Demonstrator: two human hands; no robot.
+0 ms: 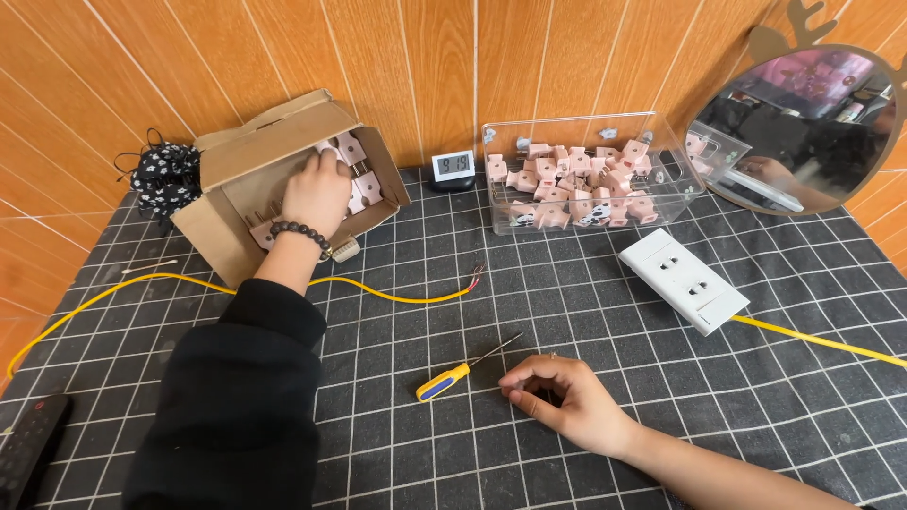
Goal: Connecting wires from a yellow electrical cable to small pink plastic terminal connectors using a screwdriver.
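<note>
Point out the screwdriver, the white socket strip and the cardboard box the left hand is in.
Yellow-and-blue-handled screwdriver (444, 381), head view, on the handle.
White rectangular plastic socket strip (684, 280), head view, on its top face.
Brown cardboard box (274, 142), head view, on the upper flap.
Left hand (316, 194), head view, on its back.

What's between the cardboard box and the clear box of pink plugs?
A small digital clock stands between the cardboard box and the clear box, in the head view.
</note>
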